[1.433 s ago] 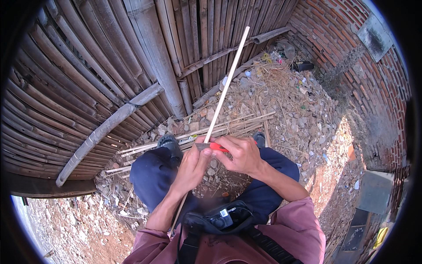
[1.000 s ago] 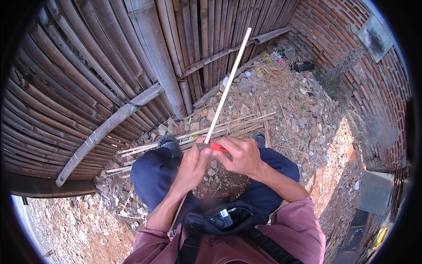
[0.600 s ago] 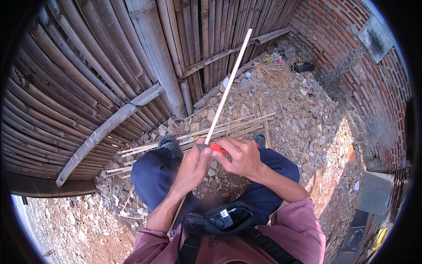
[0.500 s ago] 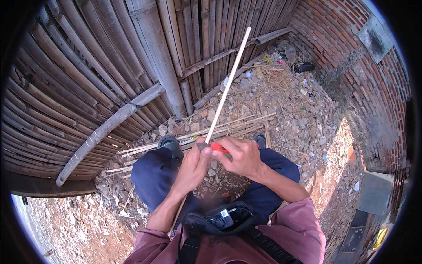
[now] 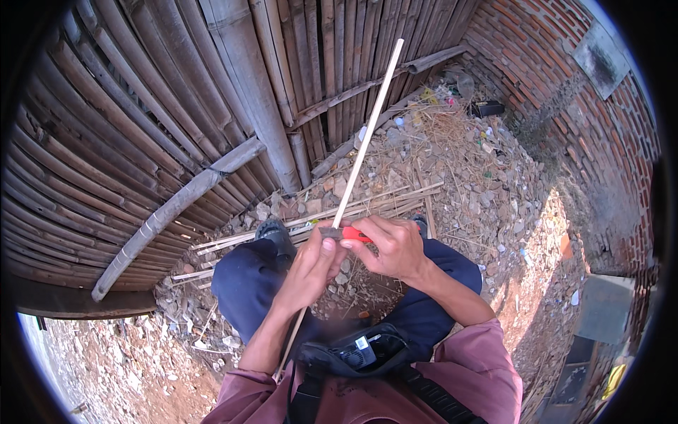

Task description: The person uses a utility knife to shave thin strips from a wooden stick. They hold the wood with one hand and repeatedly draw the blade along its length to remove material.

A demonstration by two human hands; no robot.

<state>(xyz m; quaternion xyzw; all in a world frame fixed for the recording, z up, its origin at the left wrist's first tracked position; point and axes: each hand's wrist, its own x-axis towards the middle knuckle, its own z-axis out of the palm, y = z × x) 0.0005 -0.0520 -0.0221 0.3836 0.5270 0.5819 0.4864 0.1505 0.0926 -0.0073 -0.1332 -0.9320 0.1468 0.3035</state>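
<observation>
Free room about the hands, as I view it remotely. The stick [image 5: 369,134] slants forward from my left hand [image 5: 305,267], barring a direct sideways pass; to its right, a hand could travel above the rubble [image 5: 487,205] toward the brick wall [image 5: 544,92]. The bamboo wall [image 5: 176,99] bounds my left. The knife [image 5: 357,234] bridges the gap to my right hand [image 5: 393,247]. Nearer me, a pocket (narrow) opens between the knees, closed off by the bag [image 5: 321,359].

The stick [image 5: 367,139] is crossed by a knife [image 5: 355,234]; rubble [image 5: 480,194] is flanked by bamboo wall [image 5: 141,141] left, brick wall [image 5: 540,74] right.
</observation>
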